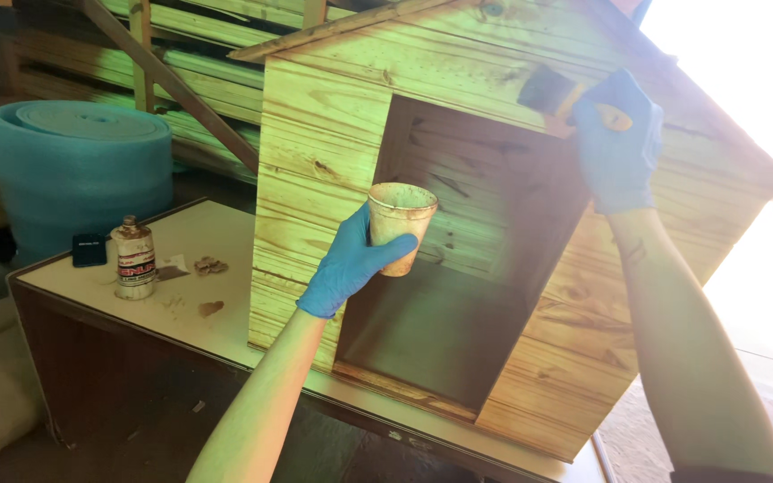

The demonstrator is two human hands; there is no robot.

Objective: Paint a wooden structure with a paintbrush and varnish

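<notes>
Head view of a person in blue gloves working on a small wooden house (333,134) that stands on a pale desk (216,237). The left hand (351,264) is raised in front of the house's square opening, its fingers (395,252) clasped around a stained, cream-coloured cup (402,224) held upright, the thumb on the near side of the cup wall. The right hand (617,148) is lifted to the upper right corner of the opening, its fingers closed on the handle of a flat paintbrush (552,94); the dark bristles lie against the plank just above the opening, under the sloping roof. The house is built of horizontal, knotty boards, and its interior is in shadow. To the left on the desk stand a small stained bottle (134,259) with a label, a dark, flat, rectangular object (89,249) just beside it, and a few brown scraps (210,266) near its right side. Behind the desk rises a roll of blue foam sheet (73,170), in front of stacked timber (199,54).
</notes>
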